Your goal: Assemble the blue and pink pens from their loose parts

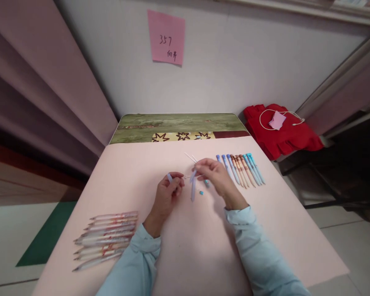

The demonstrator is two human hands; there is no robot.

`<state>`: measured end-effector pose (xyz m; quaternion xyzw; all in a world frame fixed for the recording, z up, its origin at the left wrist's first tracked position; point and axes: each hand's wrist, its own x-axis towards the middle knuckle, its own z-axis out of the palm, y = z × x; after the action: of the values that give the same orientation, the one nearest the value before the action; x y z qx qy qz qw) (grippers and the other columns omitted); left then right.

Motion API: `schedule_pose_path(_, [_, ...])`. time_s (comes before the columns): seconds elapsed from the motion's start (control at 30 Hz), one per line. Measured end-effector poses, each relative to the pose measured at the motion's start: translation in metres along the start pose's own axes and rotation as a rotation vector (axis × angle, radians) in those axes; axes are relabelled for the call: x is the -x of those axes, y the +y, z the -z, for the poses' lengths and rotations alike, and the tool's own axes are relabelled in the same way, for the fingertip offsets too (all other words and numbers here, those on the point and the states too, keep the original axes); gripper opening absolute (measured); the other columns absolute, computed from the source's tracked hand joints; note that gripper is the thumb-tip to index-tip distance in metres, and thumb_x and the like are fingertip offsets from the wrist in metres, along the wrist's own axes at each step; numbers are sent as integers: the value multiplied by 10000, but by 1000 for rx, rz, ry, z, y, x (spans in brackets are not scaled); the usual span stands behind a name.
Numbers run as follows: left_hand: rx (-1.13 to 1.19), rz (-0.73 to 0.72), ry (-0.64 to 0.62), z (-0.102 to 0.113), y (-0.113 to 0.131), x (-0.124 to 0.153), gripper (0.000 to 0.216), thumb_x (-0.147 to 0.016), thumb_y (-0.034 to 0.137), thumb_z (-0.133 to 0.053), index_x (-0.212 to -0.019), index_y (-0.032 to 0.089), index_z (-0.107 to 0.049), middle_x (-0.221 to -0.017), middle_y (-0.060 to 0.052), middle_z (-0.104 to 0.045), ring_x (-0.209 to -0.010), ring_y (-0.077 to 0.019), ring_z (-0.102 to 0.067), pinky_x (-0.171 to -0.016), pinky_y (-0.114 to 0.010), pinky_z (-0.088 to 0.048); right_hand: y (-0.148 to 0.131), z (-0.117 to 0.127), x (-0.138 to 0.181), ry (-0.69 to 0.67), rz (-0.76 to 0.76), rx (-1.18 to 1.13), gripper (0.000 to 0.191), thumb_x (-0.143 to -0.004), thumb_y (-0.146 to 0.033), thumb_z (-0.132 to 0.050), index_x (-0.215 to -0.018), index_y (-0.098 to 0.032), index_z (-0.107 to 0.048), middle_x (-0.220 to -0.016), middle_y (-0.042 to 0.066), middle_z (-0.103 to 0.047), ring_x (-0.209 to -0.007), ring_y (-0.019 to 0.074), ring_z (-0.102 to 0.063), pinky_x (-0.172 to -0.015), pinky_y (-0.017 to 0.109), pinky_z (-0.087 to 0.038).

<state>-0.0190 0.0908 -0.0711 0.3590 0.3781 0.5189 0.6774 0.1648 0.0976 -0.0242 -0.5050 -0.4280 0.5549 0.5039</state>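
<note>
Head view shows two bare hands working close together over the pale cover (pixel 185 255) of the table (pixel 135 120). The left hand (pixel 169 187) keeps a narrow grip on a short lavender tube (pixel 169 177), which pokes up between thumb and fingers. The right hand (pixel 214 174) has its fingertips pinched together around thin white rods (pixel 189 156) that slant out beyond them to the upper left; how many it holds I cannot tell. A lavender barrel (pixel 193 190) is just below those fingertips; whether it hangs from them or lies on the cover is unclear. Small turquoise pieces lie beside it, one block (pixel 201 192) near the barrel and another piece (pixel 206 183) under the right hand.

To the right of that hand, a row of pens (pixel 243 170) with blue, brown and turquoise tops lies side by side. Near the left forearm, a stack of pale, printed pens (pixel 107 236) lies with the tips pointing left. Beyond the table's far right corner sits a red cloth (pixel 277 142) with a white cord (pixel 265 125) on it.
</note>
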Motion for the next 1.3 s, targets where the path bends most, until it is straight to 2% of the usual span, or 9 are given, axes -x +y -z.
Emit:
schedule_pose_path(0.1, [-82, 7, -24, 0, -2, 1, 233, -740, 323, -764, -871, 159, -663, -732, -16, -663, -459, -51, -425, -432, -196, -294, 8, -30, 5, -112, 17, 35, 249, -736, -429, -748, -788, -192, -689, -640, -7, -661, -577, 121, -584, -529, 223, -443])
schedule_pose_path(0.2, [-108, 35, -47, 1, -5, 1, 231, -735, 316, -779, -844, 158, -650, -699, -19, -685, -427, -48, -418, -421, -195, -286, 20, -31, 2, -66, 44, 129, 279, -773, -464, -720, -854, -197, -720, -656, -7, -666, -590, 139, -584, -558, 250, -445])
schedule_pose_path(0.37, [-40, 47, -26, 1, -2, 0, 286, -793, 326, -729, -1011, 172, -627, -751, -30, -713, -399, -30, -383, -401, -179, -249, 35, -11, -7, 307, 126, 957, 182, -863, -362, -629, -879, -224, -747, -851, 40, -697, -752, 178, -628, -651, 275, -420])
schedule_pose_path(0.43, [-21, 32, -20, 0, 0, 1, 389, -814, 316, -704, -1164, 185, -598, -760, -28, -714, -411, -34, -391, -403, -171, -259, 40, -9, -8, 340, 126, 1218, 170, -877, -324, -607, -884, -230, -749, -944, 56, -694, -802, 186, -642, -659, 277, -403])
schedule_pose_path(0.67, [49, 38, 7, 1, 1, 1, 315, -836, 299, -684, -1115, 179, -603, -727, -20, -695, -424, -41, -408, -399, -158, -278, 46, -14, -10, 284, 91, 1416, 249, -937, -279, -503, -926, -218, -744, -968, 70, -683, -758, 176, -648, -600, 271, -356])
schedule_pose_path(0.8, [166, 22, 60, 3, -2, -3, 250, -797, 262, -737, -1003, 165, -634, -770, -22, -691, -491, -38, -466, -448, -142, -340, 41, -7, -10, 355, 173, 1270, 219, -914, -288, -529, -907, -194, -726, -949, 78, -692, -767, 175, -635, -636, 266, -375])
schedule_pose_path(0.9, [274, 11, 81, 5, -3, -6, 216, -753, 225, -777, -903, 153, -640, -783, -18, -671, -542, -42, -498, -478, -140, -368, 30, 2, -10, 396, 218, 898, 218, -892, -349, -562, -854, -187, -703, -781, 43, -683, -688, 170, -610, -643, 276, -405])
schedule_pose_path(1.07, [404, 33, 48, 6, -5, -7, 248, -727, 200, -799, -916, 130, -655, -800, -31, -655, -610, -61, -535, -521, -153, -404, 11, -2, -5, 171, 172, 141, 381, -781, -456, -681, -1054, -191, -662, -750, 5, -665, -597, 135, -586, -528, 245, -441])
schedule_pose_path(1.3, [338, 9, 103, 5, -7, -7, 293, -730, 225, -813, -954, 154, -640, -790, -25, -674, -548, -54, -507, -464, -152, -353, 8, -15, 3, -66, 9, -70, 320, -730, -432, -765, -908, -188, -657, -794, 27, -709, -643, 126, -644, -549, 224, -485])
